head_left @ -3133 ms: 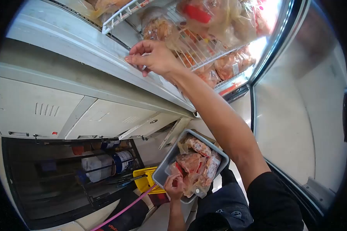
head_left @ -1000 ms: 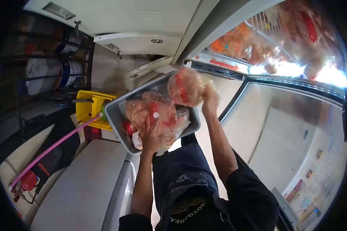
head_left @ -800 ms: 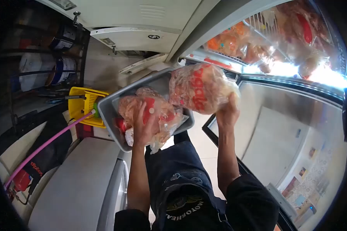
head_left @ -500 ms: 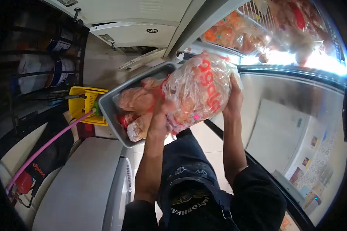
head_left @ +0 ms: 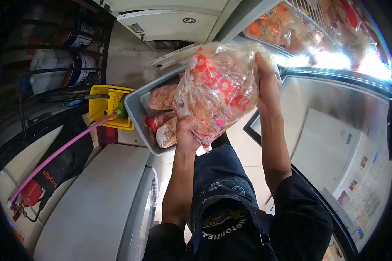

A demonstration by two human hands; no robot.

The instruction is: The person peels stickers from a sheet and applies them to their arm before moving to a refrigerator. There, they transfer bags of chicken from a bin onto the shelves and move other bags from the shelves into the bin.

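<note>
- Gray tub (head_left: 140, 114): landmark; smaller bags (head_left: 163, 96) inside.
- Large clear bag, red print, pink dot (head_left: 220, 89): held up over the tub's right part, partly covering it.
- Left hand (head_left: 187, 134): pinches the bag's lower-left corner, thumb in front; fingers mostly hidden.
- Right hand (head_left: 268, 80): clamps the bag's upper-right edge, thumb on its face; fingertips hidden.
- Yellow basket (head_left: 99, 105): just left of the tub.
- Pink pole (head_left: 61, 155): slants down-left from near the tub.

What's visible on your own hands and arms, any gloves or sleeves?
Both the left hand and right hand are bare, no gloves. Black short sleeves cover the upper arms; the forearms are uncovered, with no watch or bracelet visible.
</note>
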